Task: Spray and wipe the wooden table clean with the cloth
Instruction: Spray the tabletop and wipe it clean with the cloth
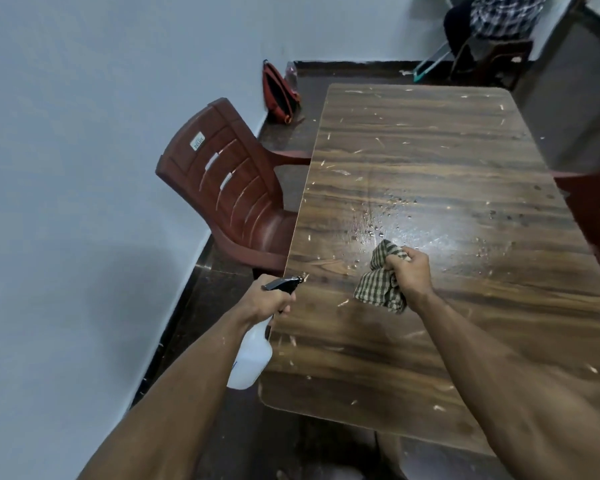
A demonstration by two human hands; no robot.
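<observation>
- spraying now, judged from the pose: left hand (pixel 269 301) closed in a full grip round the neck of the spray bottle (pixel 250 358), a finger at the trigger, black nozzle aimed right across the tabletop (pixel 430 150) from just off its left edge.
- holding ready on the right: right hand (pixel 411 273) clenched in a tight grip on the bunched checked cloth (pixel 381 284), lower folds hanging down onto or just above the wood, cannot tell which.
- wet already in the middle: droplets and a glossy sheen (pixel 388 223) just beyond the cloth; pale flecks and scraps scattered over nearly all the rest, far end included.
- doing it well: aiming the nozzle low over dry, flecked wood instead of the patch already wet; keeping the cloth out of the mist; short squeezes, then wiping in straight overlapping passes toward one edge so crumbs gather rather than scatter.
- opening the cloth flatter before wiping, since a tight wad covers little.
- container: bottle white and translucent, level of liquid inside not readable from here.
- minding the red chair (pixel 229 188) tucked at the left edge, close to where debris may fall.
</observation>
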